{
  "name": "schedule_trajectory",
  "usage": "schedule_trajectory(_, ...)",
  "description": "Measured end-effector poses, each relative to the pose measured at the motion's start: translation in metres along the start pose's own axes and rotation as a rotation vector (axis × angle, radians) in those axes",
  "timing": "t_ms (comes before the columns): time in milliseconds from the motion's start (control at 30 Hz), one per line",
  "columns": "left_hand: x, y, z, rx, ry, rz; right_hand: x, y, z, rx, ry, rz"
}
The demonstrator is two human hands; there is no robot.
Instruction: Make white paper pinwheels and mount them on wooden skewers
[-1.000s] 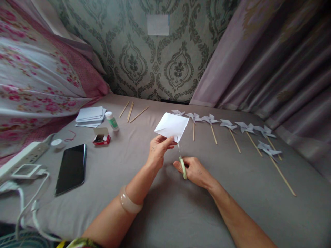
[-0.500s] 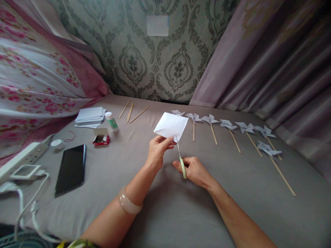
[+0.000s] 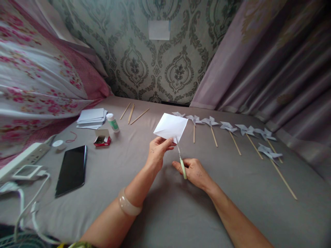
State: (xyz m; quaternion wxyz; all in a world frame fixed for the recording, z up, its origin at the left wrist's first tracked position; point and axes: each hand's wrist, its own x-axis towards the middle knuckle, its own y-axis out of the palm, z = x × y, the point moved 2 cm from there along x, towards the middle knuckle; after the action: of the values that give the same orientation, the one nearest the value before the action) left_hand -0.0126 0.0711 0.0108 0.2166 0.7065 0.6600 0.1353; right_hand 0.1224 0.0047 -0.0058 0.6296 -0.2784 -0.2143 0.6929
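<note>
My left hand [image 3: 157, 151] pinches the near corner of a white paper square [image 3: 171, 126] and holds it up above the grey bed sheet [image 3: 165, 206]. My right hand [image 3: 195, 172] grips green-handled scissors [image 3: 181, 162]. Their blades point up into the paper's lower edge beside my left thumb. A row of several white paper pinwheels on wooden sticks [image 3: 232, 132] lies to the right of the paper.
Left of my hands lie a black phone [image 3: 71, 169], a small red box [image 3: 102, 138], a glue bottle [image 3: 112, 122], a stack of white paper [image 3: 91, 117] and loose wooden sticks [image 3: 133, 113]. A power strip with cables [image 3: 24, 162] sits at far left. Curtains hang at right.
The paper and both hands shifted very slightly; the scissors stay at the paper's lower edge. The view tilted a little.
</note>
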Motion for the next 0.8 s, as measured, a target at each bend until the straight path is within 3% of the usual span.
schedule_trajectory(367,0.0023,-0.0013,0.0033,-0.038,-0.002,-0.013,0.0013,0.0023,-0.0029,-0.019,-0.016,-0.041)
schedule_trajectory(633,0.0072,-0.0048,-0.0038,-0.204,-0.039,-0.137,0.0007,0.0062,0.0003,-0.053,-0.035,-0.024)
schedule_trajectory(800,0.0084,-0.0052,-0.0063,-0.206,-0.042,-0.119,0.0008,0.0092,-0.0004,-0.046,-0.021,-0.006)
